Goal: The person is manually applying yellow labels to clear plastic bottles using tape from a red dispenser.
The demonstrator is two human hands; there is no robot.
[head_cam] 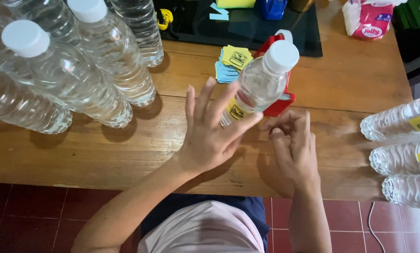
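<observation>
A small clear water bottle point(261, 79) with a white cap and a yellow label leans over the table's middle. My left hand point(210, 133) has its fingers splayed. The bottle's lower part sits in the fork between its thumb and forefinger, against the label. My right hand point(292, 145) is just right of the bottle's base, knuckles up, fingertips curled together. Nothing shows in them. A red tape dispenser point(281, 104) stands right behind the bottle.
Several tall unlabelled bottles point(65, 75) stand at the left. Three labelled bottles point(402, 122) lie at the right edge. Yellow stickers point(237, 57) and blue stickers point(225, 72) lie by a black mat point(247, 28). A pink packet point(367, 18) sits at the back right.
</observation>
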